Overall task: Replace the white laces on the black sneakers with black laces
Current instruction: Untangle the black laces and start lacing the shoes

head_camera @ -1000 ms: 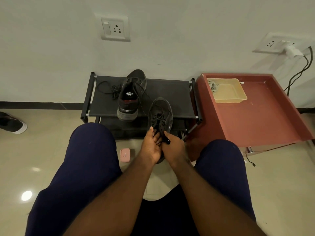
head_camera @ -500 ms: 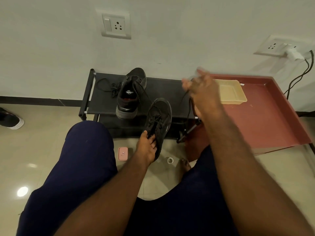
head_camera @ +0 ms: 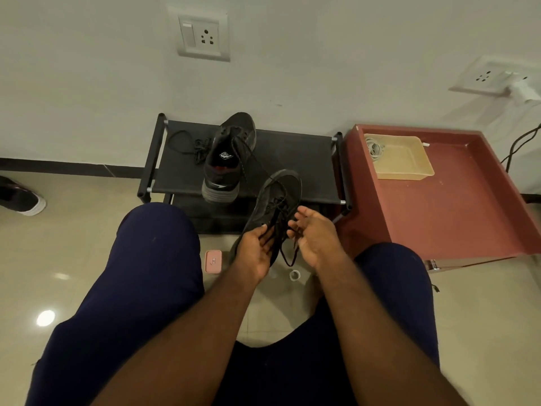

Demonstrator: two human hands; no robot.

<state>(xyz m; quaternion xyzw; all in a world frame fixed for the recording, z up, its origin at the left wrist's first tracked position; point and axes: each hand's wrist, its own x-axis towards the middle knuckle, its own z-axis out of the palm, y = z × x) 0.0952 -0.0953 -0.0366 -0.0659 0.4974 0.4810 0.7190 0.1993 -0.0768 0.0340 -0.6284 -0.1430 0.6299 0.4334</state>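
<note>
While the left hand [head_camera: 254, 253] grips the near end of the black sneaker [head_camera: 282, 194], fingers curled round it from below and fingertips lying on the lacing, the right hand [head_camera: 314, 238] sits just beside it with the palm turned up and the fingers [head_camera: 303, 213] half curled. A black lace [head_camera: 288, 257] comes out of the shoe's eyelets and passes between the right thumb and fingers. There it looks pinched (the contact is small and dark against the shoe, so the exact grip is hard to read). From there it hangs below the hand in a narrow loop. The two hands are close together but not touching.

The sneaker is held in the air above the floor, between the person's knees in navy trousers, tilted with its toe pointing away toward the shoe rack [head_camera: 295, 159]. Dark lacing already crosses its upper.

On the rack's top shelf stands the second sneaker [head_camera: 228, 159], heel toward the camera and overhanging the front edge, with a loose lace [head_camera: 186, 143] lying in a tangle just to its left. Right of the rack sits a red-brown tray [head_camera: 468, 212] holding a beige basket [head_camera: 407, 162], and a pale coil [head_camera: 375, 148] lies in the basket's far left corner.

On the floor, a small pink case [head_camera: 213, 261] lies near the left wrist and a white ring [head_camera: 294, 275] below the hanging loop. Another shoe [head_camera: 20, 197] shows at the far left edge.
</note>
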